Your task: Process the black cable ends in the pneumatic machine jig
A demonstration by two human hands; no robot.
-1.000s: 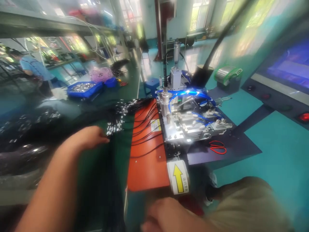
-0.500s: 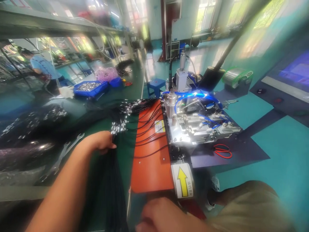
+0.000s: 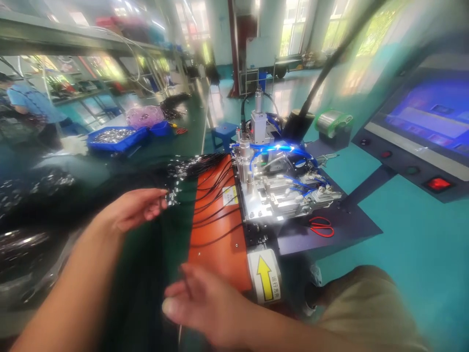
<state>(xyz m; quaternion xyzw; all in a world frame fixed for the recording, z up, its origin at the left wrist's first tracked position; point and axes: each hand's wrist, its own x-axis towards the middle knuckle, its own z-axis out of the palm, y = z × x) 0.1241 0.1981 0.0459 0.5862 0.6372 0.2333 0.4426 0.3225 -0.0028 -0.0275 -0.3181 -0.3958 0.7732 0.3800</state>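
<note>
My left hand (image 3: 141, 208) is closed in a pinch at the shiny metal tips (image 3: 172, 196) of black cables, left of the orange plate. My right hand (image 3: 208, 303) is lower, over the near end of that plate, its fingers curled toward the thumb; what lies between them is too blurred to make out. Several black cables (image 3: 216, 222) run across the orange plate (image 3: 220, 261) to the edge of a metal machine (image 3: 282, 190) with blue air hoses. More cables (image 3: 91, 181) lie in a dark, blurred heap to the left.
Red-handled scissors (image 3: 322, 227) lie on the machine's dark base. To the right stands a control panel (image 3: 414, 171) with a screen. A blue tray (image 3: 117, 143) of small metal parts is at the back left, near a person in blue (image 3: 34, 102). A wire spool (image 3: 333, 122) stands behind.
My right hand has risen from the bottom edge and moved left, toward my left hand. My left hand's fingers have shifted to the cable tips. The view has turned slightly right.
</note>
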